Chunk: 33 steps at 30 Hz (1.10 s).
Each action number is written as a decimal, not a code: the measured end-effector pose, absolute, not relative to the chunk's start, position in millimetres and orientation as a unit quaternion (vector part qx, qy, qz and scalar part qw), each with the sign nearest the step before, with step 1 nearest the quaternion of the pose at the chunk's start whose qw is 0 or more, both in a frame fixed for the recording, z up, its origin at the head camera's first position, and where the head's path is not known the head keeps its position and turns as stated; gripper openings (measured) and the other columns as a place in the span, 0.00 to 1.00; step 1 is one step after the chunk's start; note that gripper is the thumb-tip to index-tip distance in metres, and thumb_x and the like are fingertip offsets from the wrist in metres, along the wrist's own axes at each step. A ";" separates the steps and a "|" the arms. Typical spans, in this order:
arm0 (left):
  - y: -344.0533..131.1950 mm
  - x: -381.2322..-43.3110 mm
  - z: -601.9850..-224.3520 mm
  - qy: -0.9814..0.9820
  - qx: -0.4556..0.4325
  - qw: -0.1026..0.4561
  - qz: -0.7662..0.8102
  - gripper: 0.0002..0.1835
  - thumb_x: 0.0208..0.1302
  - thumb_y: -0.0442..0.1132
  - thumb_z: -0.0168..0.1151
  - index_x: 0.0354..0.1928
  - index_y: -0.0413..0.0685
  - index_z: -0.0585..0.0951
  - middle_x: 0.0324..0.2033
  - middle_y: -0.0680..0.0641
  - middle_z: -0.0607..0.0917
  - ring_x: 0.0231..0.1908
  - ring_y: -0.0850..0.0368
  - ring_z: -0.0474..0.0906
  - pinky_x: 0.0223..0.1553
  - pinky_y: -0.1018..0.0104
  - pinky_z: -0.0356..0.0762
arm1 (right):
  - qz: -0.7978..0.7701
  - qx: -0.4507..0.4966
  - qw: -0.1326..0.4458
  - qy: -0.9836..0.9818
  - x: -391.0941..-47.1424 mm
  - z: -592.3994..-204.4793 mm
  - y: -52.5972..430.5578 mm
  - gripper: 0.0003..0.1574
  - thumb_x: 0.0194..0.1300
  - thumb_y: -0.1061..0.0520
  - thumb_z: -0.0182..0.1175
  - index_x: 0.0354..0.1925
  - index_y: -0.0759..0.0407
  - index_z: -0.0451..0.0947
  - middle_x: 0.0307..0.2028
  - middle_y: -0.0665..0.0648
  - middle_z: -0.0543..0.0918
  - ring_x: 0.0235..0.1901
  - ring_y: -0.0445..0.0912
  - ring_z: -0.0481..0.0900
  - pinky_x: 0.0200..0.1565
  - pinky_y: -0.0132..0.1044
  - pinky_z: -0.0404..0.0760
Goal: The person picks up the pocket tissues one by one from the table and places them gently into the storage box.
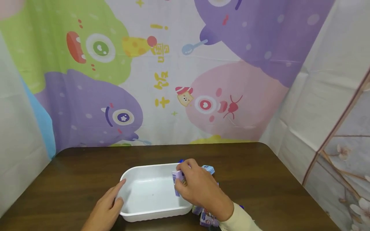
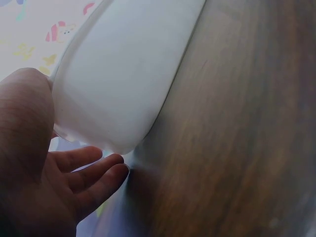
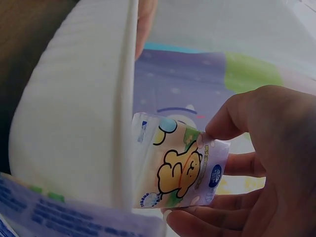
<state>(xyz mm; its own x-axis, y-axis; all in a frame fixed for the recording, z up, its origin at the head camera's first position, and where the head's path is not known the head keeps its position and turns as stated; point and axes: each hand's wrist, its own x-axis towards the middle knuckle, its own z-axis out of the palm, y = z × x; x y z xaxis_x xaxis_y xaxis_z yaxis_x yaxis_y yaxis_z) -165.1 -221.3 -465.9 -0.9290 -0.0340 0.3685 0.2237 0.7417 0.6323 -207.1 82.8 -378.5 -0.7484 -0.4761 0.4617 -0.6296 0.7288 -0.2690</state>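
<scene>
My right hand (image 1: 202,184) pinches a small purple tissue pack (image 3: 182,165) with a cartoon dog on it. The pack is tilted, at the right end of a white plastic basin (image 1: 157,213), just inside the rim. In the right wrist view, thumb and fingers grip the pack's end, and the basin wall hides part of it. At the basin's left end my left hand (image 1: 105,205) rests against the outside, index fingertip at the rim. The left wrist view shows its other fingers (image 2: 94,185) loosely extended near the wall.
Several more small packs lie right of the basin: a light blue one (image 1: 208,169) behind my right hand, and a purple one (image 1: 208,218) near its wrist. The dark wooden table (image 1: 86,163) ends at a cartoon-print curtain (image 1: 162,125).
</scene>
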 end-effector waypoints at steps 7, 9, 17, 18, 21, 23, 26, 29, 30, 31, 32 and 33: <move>-221.1 -166.1 -466.6 -0.914 -0.059 0.191 -0.352 0.28 0.67 0.32 0.54 0.69 0.48 0.74 0.55 0.42 0.82 0.51 0.50 0.78 0.49 0.72 0.69 | 0.201 0.319 0.155 -0.913 -204.2 -383.7 76.4 0.18 0.65 0.50 0.59 0.51 0.54 0.80 0.51 0.55 0.78 0.36 0.43 0.80 0.38 0.35 0.82; -221.5 -166.2 -466.5 -0.915 -0.059 0.190 -0.352 0.28 0.67 0.32 0.54 0.70 0.47 0.74 0.56 0.41 0.82 0.52 0.49 0.78 0.49 0.72 0.70 | 0.201 0.323 0.138 -0.915 -203.3 -384.9 73.4 0.19 0.65 0.50 0.60 0.53 0.54 0.79 0.53 0.56 0.78 0.40 0.44 0.81 0.42 0.36 0.83; -222.7 -165.6 -466.1 -0.913 -0.060 0.198 -0.351 0.28 0.67 0.31 0.54 0.69 0.46 0.74 0.56 0.40 0.82 0.51 0.47 0.78 0.49 0.83 0.61 | 0.164 0.352 0.126 -0.913 -199.3 -392.6 61.0 0.21 0.65 0.50 0.63 0.55 0.54 0.78 0.55 0.56 0.78 0.46 0.44 0.81 0.47 0.37 0.83; -222.4 -165.5 -466.1 -0.913 -0.060 0.200 -0.351 0.28 0.66 0.31 0.54 0.69 0.46 0.74 0.56 0.40 0.82 0.52 0.47 0.78 0.49 0.84 0.60 | 0.156 0.361 0.132 -0.910 -198.8 -394.3 60.0 0.21 0.65 0.50 0.63 0.55 0.54 0.78 0.56 0.56 0.78 0.47 0.44 0.81 0.48 0.37 0.82; -221.7 -165.1 -466.7 -0.913 -0.059 0.200 -0.350 0.27 0.66 0.30 0.54 0.69 0.46 0.75 0.56 0.40 0.82 0.52 0.46 0.78 0.49 0.85 0.59 | 0.139 0.384 0.149 -0.901 -197.2 -398.9 57.7 0.21 0.65 0.51 0.63 0.55 0.55 0.78 0.58 0.58 0.78 0.50 0.45 0.81 0.51 0.37 0.81; -221.2 -165.1 -467.1 -0.912 -0.060 0.200 -0.353 0.28 0.66 0.30 0.54 0.69 0.45 0.75 0.55 0.40 0.82 0.51 0.46 0.78 0.48 0.86 0.58 | 0.134 0.394 0.155 -0.896 -196.0 -401.6 56.6 0.22 0.66 0.51 0.63 0.56 0.55 0.77 0.59 0.59 0.77 0.49 0.46 0.81 0.52 0.38 0.80; -220.3 -165.9 -467.2 -0.910 -0.062 0.200 -0.357 0.28 0.66 0.30 0.54 0.69 0.46 0.75 0.55 0.40 0.82 0.51 0.47 0.78 0.48 0.87 0.57 | 0.134 0.405 0.166 -0.889 -194.9 -405.5 54.6 0.22 0.66 0.52 0.63 0.57 0.54 0.77 0.57 0.60 0.77 0.47 0.45 0.81 0.52 0.37 0.80; -219.5 -165.5 -465.6 -0.911 -0.061 0.195 -0.360 0.28 0.66 0.30 0.54 0.69 0.45 0.75 0.56 0.40 0.82 0.51 0.47 0.78 0.48 0.87 0.57 | 0.134 0.419 0.174 -0.881 -194.3 -409.0 52.5 0.22 0.66 0.52 0.63 0.57 0.55 0.77 0.56 0.60 0.78 0.47 0.45 0.81 0.52 0.36 0.80; -219.3 -165.2 -465.2 -0.911 -0.059 0.192 -0.360 0.28 0.66 0.30 0.54 0.69 0.45 0.74 0.56 0.39 0.82 0.52 0.46 0.78 0.48 0.87 0.57 | 0.133 0.425 0.182 -0.876 -194.3 -410.0 51.8 0.21 0.66 0.53 0.63 0.56 0.55 0.77 0.55 0.60 0.78 0.47 0.44 0.80 0.52 0.35 0.80; -219.3 -165.0 -464.8 -0.912 -0.059 0.189 -0.360 0.28 0.66 0.30 0.54 0.69 0.45 0.74 0.56 0.39 0.82 0.52 0.46 0.78 0.48 0.86 0.58 | 0.131 0.432 0.193 -0.871 -194.3 -411.1 51.4 0.21 0.66 0.53 0.63 0.56 0.55 0.77 0.54 0.59 0.78 0.47 0.44 0.80 0.52 0.35 0.79; -219.4 -164.7 -464.7 -0.912 -0.058 0.186 -0.360 0.27 0.67 0.31 0.54 0.69 0.45 0.74 0.56 0.39 0.82 0.52 0.46 0.77 0.48 0.86 0.58 | 0.132 0.436 0.196 -0.868 -194.3 -411.8 51.1 0.21 0.66 0.53 0.63 0.56 0.55 0.77 0.54 0.59 0.78 0.47 0.44 0.79 0.52 0.34 0.79; -219.3 -164.5 -464.5 -0.912 -0.058 0.184 -0.361 0.27 0.67 0.31 0.53 0.69 0.45 0.74 0.56 0.39 0.81 0.53 0.46 0.77 0.48 0.85 0.59 | 0.132 0.440 0.196 -0.867 -194.1 -412.2 50.6 0.20 0.66 0.53 0.62 0.56 0.55 0.77 0.54 0.59 0.78 0.47 0.44 0.79 0.52 0.34 0.79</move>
<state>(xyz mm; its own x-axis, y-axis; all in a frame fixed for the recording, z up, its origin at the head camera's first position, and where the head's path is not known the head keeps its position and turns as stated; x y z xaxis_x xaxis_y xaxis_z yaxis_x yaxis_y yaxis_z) -164.5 -219.3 -464.5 -0.9257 -0.0278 0.3772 0.2379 0.7323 0.6380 -194.1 50.6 -412.2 -0.5368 -0.7099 0.4560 -0.8137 0.5785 -0.0573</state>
